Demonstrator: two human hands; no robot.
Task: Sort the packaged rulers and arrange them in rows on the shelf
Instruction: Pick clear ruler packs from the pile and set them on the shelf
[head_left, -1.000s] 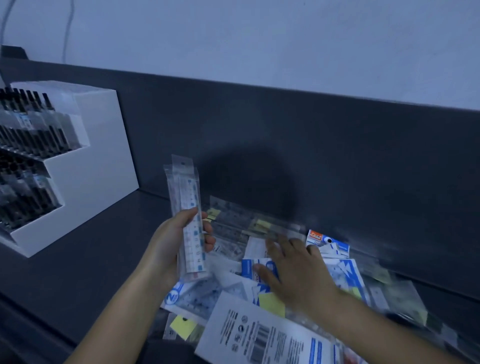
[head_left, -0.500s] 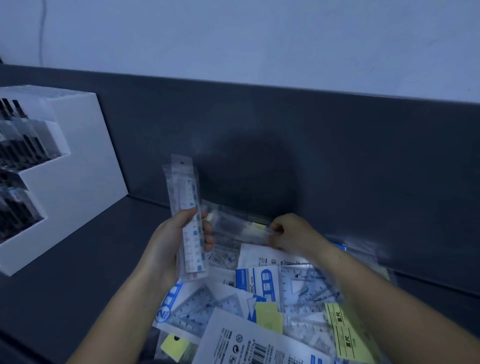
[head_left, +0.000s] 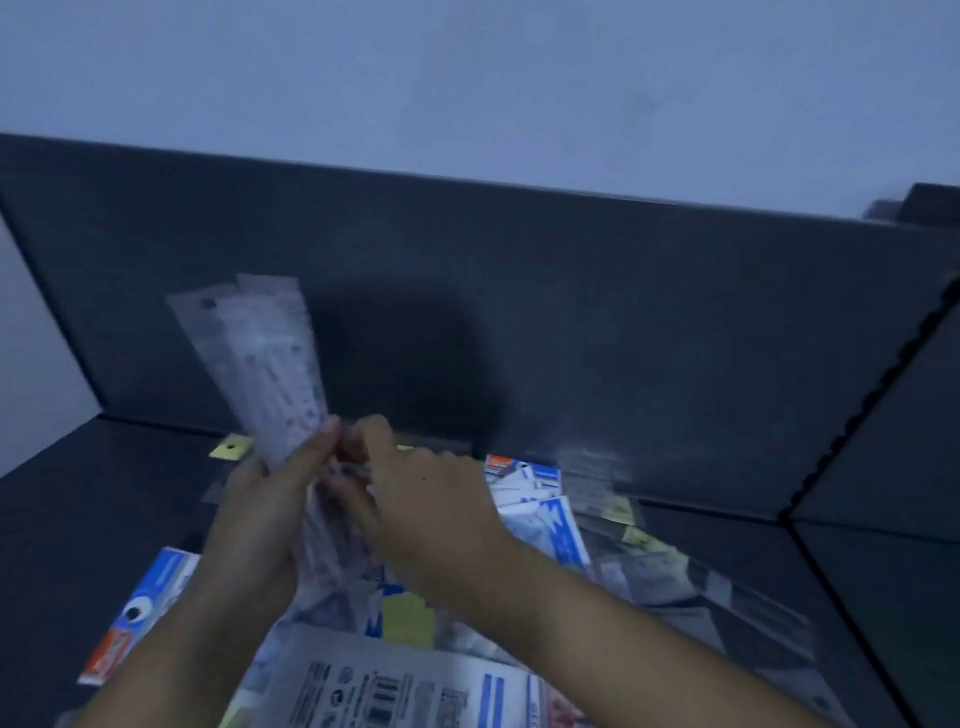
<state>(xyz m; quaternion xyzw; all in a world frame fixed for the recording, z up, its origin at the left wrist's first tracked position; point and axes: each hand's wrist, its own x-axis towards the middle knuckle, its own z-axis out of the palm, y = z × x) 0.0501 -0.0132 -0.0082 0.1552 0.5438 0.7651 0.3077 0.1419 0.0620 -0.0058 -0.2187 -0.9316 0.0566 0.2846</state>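
My left hand (head_left: 254, 525) grips a bunch of clear packaged rulers (head_left: 265, 364) by the lower end, and they stand upright, tilted a little to the left. My right hand (head_left: 421, 509) has come against the same bunch, its fingers pinching the packets near my left thumb. Whether it brought a further packet is blurred. Below both hands lies a loose pile of packaged rulers and set squares (head_left: 540, 519) with blue, white and yellow cards on the dark shelf (head_left: 78, 509).
A white card with a barcode (head_left: 384, 691) lies nearest me. A blue pack with a cartoon eye (head_left: 140, 608) lies at the left. The shelf's dark back panel (head_left: 571, 312) rises behind, and a dark side panel (head_left: 893, 467) closes the right.
My right hand left the back of the pile and moved left to meet the bunch in my left hand. The view swung right, and the white pen display is out of sight.
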